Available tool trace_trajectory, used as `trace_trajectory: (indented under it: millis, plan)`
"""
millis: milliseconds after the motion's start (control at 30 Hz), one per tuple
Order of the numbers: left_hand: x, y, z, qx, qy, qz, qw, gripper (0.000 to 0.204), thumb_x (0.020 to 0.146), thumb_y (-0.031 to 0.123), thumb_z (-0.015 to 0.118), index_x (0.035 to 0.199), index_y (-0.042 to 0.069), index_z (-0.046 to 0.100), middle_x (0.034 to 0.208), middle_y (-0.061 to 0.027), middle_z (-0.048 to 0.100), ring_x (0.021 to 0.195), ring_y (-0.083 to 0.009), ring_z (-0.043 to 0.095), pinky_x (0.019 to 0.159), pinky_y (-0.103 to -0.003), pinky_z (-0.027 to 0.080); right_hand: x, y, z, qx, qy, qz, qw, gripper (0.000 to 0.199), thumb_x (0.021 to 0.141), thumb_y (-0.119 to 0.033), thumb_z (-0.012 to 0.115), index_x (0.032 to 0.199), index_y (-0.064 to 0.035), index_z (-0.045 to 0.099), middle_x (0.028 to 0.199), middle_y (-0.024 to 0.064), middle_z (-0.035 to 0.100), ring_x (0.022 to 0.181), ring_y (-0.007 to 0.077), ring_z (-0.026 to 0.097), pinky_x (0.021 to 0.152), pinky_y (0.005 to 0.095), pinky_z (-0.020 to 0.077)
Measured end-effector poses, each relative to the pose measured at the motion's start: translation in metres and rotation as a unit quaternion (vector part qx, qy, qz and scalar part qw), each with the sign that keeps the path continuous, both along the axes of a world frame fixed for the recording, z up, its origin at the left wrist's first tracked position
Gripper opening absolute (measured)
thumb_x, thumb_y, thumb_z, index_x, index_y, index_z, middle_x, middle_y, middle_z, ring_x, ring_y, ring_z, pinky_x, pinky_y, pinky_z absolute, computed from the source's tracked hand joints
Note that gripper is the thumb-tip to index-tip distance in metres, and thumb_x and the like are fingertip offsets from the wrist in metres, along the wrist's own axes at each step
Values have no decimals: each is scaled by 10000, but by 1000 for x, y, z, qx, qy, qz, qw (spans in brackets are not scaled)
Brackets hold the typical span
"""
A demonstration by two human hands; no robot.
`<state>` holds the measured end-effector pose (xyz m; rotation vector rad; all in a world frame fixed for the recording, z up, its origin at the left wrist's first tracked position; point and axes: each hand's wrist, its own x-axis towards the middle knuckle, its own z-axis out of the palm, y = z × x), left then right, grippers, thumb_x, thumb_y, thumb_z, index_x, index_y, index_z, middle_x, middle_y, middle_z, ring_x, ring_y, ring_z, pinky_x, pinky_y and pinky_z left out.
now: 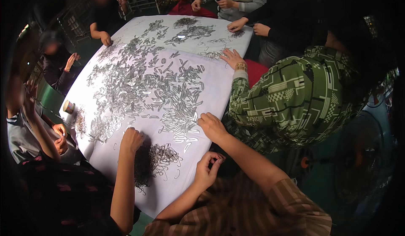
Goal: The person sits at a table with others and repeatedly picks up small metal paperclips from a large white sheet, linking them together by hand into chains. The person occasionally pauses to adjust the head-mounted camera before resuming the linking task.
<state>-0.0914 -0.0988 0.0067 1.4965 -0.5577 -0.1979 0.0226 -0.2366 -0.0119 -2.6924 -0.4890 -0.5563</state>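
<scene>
My left hand (206, 169) is closed in a pinch just off the table's near right edge. Whatever its fingertips hold is too small to name. My right hand (212, 127) reaches over that edge, fingers bent and bunched at the rim of a wide spread of slim, silvery, oblong metal pieces (179, 99). Its fingertips touch or nearly touch the outer pieces; what they grip, if anything, cannot be made out. Nearer me lies a heap of thin bent wire pieces (164, 156), its left part dark in shadow. One loose oblong piece (187, 146) lies just right of that heap.
The table has a white cover (114, 168). At left, a neighbour's hand (133, 139) works beside the wire heap. A person in a green patterned shirt (291, 92) sits close on my right. Others work round the table. A small tub (68, 107) stands at the left edge.
</scene>
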Motion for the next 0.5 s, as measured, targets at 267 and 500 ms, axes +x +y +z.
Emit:
trace_trajectory:
  millis: [267,500]
  plan:
    - [3,-12,5,-12,13,24,1000,61,880,5,595,932,13,564,937,-77,688,746,-96,566,678,-233,440,-27,-17,22,267,34,-47,962,77,850,-66,590,874,-7,632,816,128,611,737,249,644,648,369,518]
    - [8,-15,16,42,16,64,997,45,906,-9,562,941,1,535,858,-39,630,772,-83,566,718,-222,456,-99,-30,66,391,73,-10,917,82,808,-54,677,859,10,666,731,52,588,581,117,565,547,244,459]
